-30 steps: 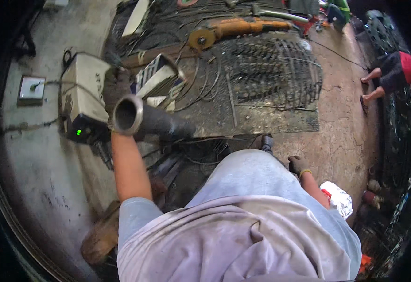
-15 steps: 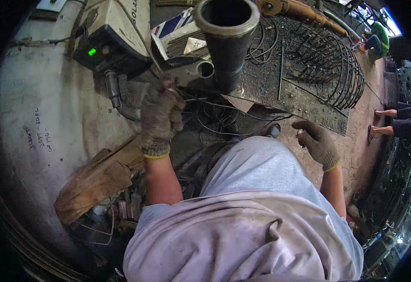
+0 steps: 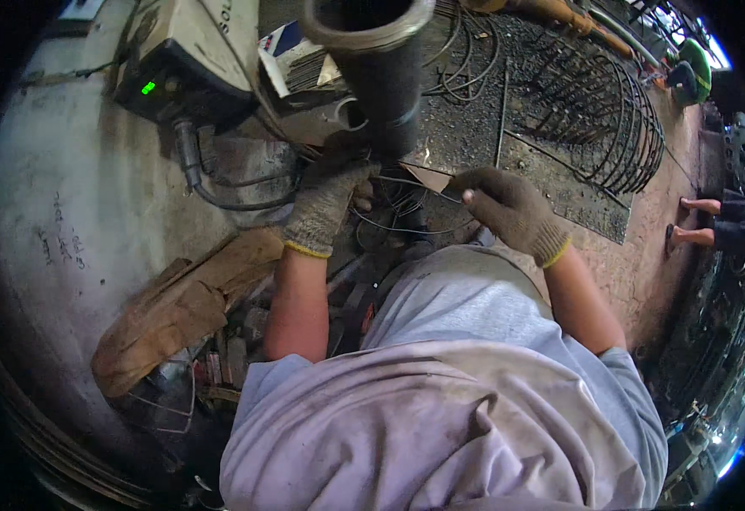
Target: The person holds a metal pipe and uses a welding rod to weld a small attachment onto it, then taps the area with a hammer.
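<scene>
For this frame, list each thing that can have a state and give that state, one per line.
Steel pipe: upright, open end up, gripped near its base.
Left hand: gloved, closed on the pipe's lower part.
Right hand: gloved, fingers curled near thin wires; whether it holds anything is unclear.
Welding machine: green light lit, cable plugged in.
Wire cage: lying on its side on the ground.

Dark steel pipe (image 3: 378, 64): open mouth cut off by top edge, lower end hidden behind gloved left hand (image 3: 326, 200). Welding machine (image 3: 189, 55) cropped at top. Bystander's legs (image 3: 703, 220) only partly visible at dark right rim.
</scene>
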A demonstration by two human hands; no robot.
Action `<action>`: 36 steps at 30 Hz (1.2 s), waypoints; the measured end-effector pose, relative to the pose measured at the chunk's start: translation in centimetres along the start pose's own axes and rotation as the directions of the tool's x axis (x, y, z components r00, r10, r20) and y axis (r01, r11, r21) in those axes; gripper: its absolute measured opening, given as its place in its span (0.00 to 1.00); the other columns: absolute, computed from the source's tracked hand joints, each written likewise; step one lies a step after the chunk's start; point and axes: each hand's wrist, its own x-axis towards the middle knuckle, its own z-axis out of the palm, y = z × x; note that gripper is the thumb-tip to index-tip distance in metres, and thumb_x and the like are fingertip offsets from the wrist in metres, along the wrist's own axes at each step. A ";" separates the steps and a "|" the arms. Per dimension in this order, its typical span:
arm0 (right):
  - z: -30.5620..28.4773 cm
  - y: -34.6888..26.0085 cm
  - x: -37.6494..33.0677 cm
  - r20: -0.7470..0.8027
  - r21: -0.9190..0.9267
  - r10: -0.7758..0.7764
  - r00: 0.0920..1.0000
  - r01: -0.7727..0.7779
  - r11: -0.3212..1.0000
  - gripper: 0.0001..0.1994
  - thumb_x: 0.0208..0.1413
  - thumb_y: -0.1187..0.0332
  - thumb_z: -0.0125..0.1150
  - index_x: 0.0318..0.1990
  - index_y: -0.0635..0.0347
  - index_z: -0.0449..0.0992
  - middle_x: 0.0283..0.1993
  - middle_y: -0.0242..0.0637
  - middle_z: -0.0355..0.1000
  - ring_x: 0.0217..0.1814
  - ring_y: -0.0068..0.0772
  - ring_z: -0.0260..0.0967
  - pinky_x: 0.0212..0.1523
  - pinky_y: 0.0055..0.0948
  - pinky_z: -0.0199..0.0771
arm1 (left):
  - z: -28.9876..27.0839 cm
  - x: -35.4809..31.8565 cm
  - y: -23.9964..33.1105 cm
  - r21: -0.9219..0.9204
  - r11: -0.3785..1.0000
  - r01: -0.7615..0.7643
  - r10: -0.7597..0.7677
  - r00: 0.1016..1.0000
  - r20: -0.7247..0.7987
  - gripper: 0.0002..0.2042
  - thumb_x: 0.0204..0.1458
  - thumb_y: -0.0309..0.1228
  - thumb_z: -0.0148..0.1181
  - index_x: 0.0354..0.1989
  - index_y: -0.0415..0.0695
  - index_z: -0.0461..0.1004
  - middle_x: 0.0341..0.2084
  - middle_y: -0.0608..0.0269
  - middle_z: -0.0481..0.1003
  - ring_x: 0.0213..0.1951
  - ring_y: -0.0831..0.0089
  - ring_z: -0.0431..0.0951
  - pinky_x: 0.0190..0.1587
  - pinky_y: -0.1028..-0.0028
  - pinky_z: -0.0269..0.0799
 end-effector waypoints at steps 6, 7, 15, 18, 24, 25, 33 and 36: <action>1.2 -0.5 5.5 -0.255 0.141 0.099 0.962 -0.064 0.988 0.21 0.64 0.55 0.50 0.54 0.60 0.77 0.46 0.50 0.78 0.48 0.47 0.77 0.51 0.40 0.74 | -0.2 3.0 -1.9 -0.225 0.974 -0.031 0.037 0.999 0.023 0.16 0.56 0.34 0.65 0.52 0.45 0.74 0.36 0.64 0.79 0.30 0.77 0.78 0.28 0.78 0.74; 1.4 -0.3 7.0 -0.261 0.163 0.110 0.959 -0.069 0.984 0.21 0.64 0.55 0.50 0.54 0.60 0.77 0.46 0.50 0.78 0.48 0.47 0.77 0.51 0.40 0.74 | -0.4 3.0 -2.2 -0.249 0.968 0.030 -0.021 0.999 0.040 0.16 0.56 0.34 0.64 0.52 0.44 0.74 0.38 0.62 0.79 0.33 0.72 0.79 0.33 0.75 0.76; 0.5 1.3 16.1 0.117 -0.400 -0.317 0.941 0.337 0.852 0.21 0.61 0.54 0.53 0.53 0.60 0.78 0.49 0.50 0.78 0.47 0.50 0.77 0.49 0.39 0.74 | -1.9 3.8 -6.8 0.291 0.846 -0.446 0.442 0.893 0.085 0.19 0.54 0.31 0.59 0.54 0.41 0.73 0.48 0.49 0.75 0.52 0.51 0.73 0.60 0.63 0.67; 0.7 2.1 19.2 0.227 -0.362 -0.207 0.952 0.280 0.889 0.21 0.60 0.54 0.53 0.52 0.58 0.78 0.51 0.48 0.77 0.49 0.52 0.76 0.51 0.40 0.75 | -0.7 3.0 -3.6 0.899 0.119 -0.421 0.436 0.836 0.333 0.18 0.60 0.34 0.57 0.57 0.43 0.73 0.50 0.53 0.76 0.54 0.57 0.75 0.58 0.62 0.70; 0.5 -2.3 20.1 0.348 -0.470 -0.026 0.937 0.198 0.860 0.21 0.56 0.54 0.54 0.48 0.58 0.80 0.48 0.51 0.78 0.51 0.53 0.76 0.53 0.44 0.74 | -2.7 5.2 -8.3 0.945 -0.226 -0.236 0.459 0.830 0.317 0.22 0.63 0.39 0.49 0.62 0.41 0.69 0.60 0.49 0.70 0.63 0.54 0.67 0.67 0.61 0.60; 1.3 0.3 20.9 0.285 -0.430 -0.178 0.942 0.292 0.854 0.21 0.55 0.54 0.54 0.43 0.61 0.81 0.44 0.54 0.78 0.50 0.54 0.76 0.50 0.46 0.74 | -0.6 3.2 -5.4 0.875 -0.436 -0.211 0.432 0.804 0.409 0.20 0.64 0.37 0.48 0.61 0.42 0.70 0.59 0.48 0.70 0.62 0.55 0.68 0.66 0.63 0.60; 1.6 -1.7 20.4 0.257 -0.415 -0.063 0.964 0.169 0.894 0.21 0.55 0.56 0.52 0.39 0.65 0.83 0.41 0.56 0.78 0.48 0.55 0.78 0.49 0.47 0.75 | -1.7 1.8 -6.3 0.788 0.428 -0.443 0.356 0.884 0.304 0.22 0.58 0.37 0.58 0.60 0.42 0.69 0.56 0.47 0.73 0.58 0.56 0.73 0.59 0.64 0.69; 1.4 -1.4 20.4 0.225 -0.456 -0.091 0.970 0.188 0.870 0.20 0.55 0.57 0.52 0.40 0.64 0.83 0.42 0.56 0.78 0.49 0.54 0.77 0.50 0.47 0.75 | -3.3 2.2 -8.6 0.902 -0.006 -0.432 0.487 0.786 0.380 0.16 0.56 0.35 0.58 0.52 0.44 0.76 0.50 0.47 0.76 0.53 0.55 0.75 0.53 0.61 0.73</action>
